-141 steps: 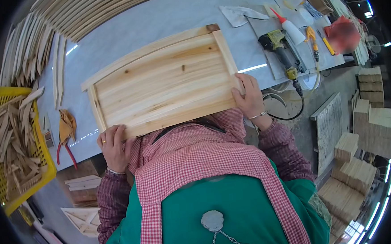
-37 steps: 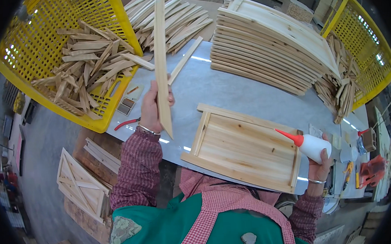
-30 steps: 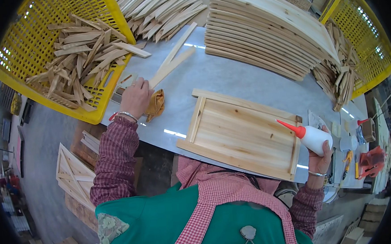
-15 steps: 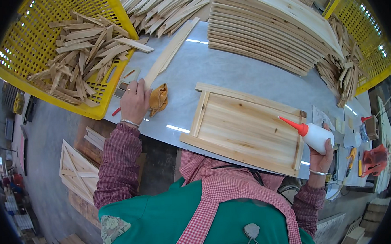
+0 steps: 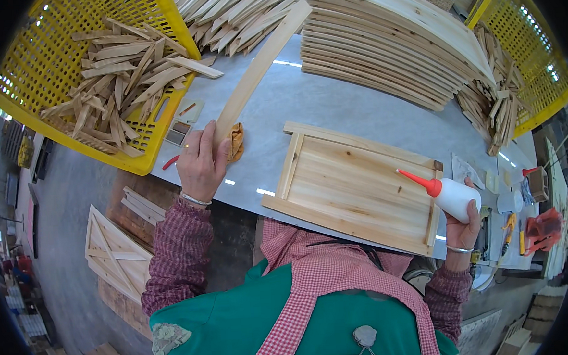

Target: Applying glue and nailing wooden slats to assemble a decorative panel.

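Observation:
My left hand [image 5: 202,162] grips the near end of a long, thin wooden slat [image 5: 257,65], which slants up and away to the right. Behind that hand, partly hidden, lies a crumpled orange-brown cloth [image 5: 236,143]. In my right hand [image 5: 464,226] is a white squeeze bottle [image 5: 456,199] with a red pointed nozzle, its tip aimed left over a framed wooden panel [image 5: 356,183]. The panel rests on the table in front of me, with raised strips along its edges.
A yellow crate [image 5: 94,153] of short wood pieces stands at the left, another yellow crate [image 5: 553,112] at the far right. Stacked panels [image 5: 381,61] and a pile of slats [image 5: 241,14] occupy the back of the table [image 5: 260,107]. A red plastic bag [image 5: 544,232] lies right.
My left hand has come nearer and slightly right, raising the slat off the table. The bottle in my right hand has shifted slightly left and down.

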`<state>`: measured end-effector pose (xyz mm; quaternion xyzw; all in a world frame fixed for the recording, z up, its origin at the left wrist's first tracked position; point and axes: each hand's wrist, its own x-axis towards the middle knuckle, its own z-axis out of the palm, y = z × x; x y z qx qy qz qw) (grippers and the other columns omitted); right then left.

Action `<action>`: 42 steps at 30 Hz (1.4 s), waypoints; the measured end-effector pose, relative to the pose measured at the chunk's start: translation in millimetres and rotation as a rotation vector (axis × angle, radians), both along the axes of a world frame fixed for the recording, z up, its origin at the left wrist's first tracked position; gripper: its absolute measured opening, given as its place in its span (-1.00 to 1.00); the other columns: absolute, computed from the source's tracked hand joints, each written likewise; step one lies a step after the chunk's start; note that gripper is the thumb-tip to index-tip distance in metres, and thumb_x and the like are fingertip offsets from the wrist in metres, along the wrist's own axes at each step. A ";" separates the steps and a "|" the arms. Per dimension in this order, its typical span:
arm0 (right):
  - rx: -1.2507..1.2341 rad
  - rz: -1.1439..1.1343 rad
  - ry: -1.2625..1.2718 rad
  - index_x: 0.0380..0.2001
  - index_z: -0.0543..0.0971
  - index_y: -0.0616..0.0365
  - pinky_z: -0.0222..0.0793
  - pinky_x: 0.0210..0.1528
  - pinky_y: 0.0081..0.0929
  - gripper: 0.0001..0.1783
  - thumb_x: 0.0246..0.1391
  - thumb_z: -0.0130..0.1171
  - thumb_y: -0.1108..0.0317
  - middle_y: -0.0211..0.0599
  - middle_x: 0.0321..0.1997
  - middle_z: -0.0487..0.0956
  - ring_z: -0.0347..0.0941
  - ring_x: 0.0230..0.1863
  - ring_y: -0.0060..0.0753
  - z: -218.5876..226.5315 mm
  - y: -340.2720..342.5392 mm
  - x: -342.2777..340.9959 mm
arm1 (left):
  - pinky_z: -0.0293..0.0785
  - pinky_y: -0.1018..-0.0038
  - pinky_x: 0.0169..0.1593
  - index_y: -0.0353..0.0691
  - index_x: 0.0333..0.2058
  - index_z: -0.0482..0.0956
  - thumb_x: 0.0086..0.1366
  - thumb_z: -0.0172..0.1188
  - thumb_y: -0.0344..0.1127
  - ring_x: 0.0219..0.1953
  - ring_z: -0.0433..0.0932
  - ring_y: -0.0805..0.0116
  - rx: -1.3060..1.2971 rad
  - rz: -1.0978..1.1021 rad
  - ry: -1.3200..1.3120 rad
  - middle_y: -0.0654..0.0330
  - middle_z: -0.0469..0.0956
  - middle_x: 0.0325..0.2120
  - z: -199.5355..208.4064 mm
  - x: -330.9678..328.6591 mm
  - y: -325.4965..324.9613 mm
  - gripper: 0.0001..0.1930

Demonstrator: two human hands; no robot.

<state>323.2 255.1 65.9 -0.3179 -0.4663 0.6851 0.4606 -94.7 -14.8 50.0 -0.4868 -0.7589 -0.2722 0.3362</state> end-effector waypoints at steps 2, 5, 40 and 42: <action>0.010 0.017 0.008 0.22 0.21 0.23 0.39 0.08 -0.22 -0.21 -0.02 0.21 0.09 -0.08 0.09 0.39 0.38 0.09 -0.17 -0.6 0.7 2.2 | 0.37 0.46 -0.45 -0.35 -0.08 0.45 0.23 0.16 -0.28 -0.48 0.43 0.35 0.073 -0.076 -0.247 0.14 0.39 -0.41 3.1 8.9 1.3 -0.66; 0.027 0.048 0.022 0.23 0.18 0.24 0.41 0.08 -0.20 -0.24 0.04 0.16 0.12 -0.03 0.13 0.37 0.38 0.12 -0.13 -2.1 -1.1 5.2 | 0.36 0.52 -0.49 -0.37 -0.05 0.43 0.31 0.04 -0.19 -0.51 0.41 0.41 0.266 -0.279 -0.801 0.17 0.40 -0.43 23.2 24.9 10.3 -0.63; 0.020 0.144 0.136 0.22 0.11 0.36 0.35 0.14 -0.10 -0.12 0.03 0.16 -0.04 -0.06 0.24 0.25 0.31 0.17 -0.05 33.3 -47.5 -48.9 | 0.41 0.31 -0.45 -0.25 0.00 0.39 0.22 0.10 -0.28 -0.42 0.48 0.17 -0.458 -0.195 -0.280 0.10 0.37 -0.47 -73.2 54.4 -13.5 -0.62; 0.017 0.133 0.132 0.21 0.12 0.36 0.35 0.13 -0.10 -0.12 0.03 0.16 -0.04 -0.05 0.23 0.26 0.32 0.17 -0.05 31.7 -47.3 -51.2 | 0.42 0.32 -0.45 -0.24 0.00 0.40 0.22 0.10 -0.28 -0.42 0.47 0.17 -0.446 -0.181 -0.353 0.11 0.37 -0.48 -75.3 57.3 -16.4 -0.63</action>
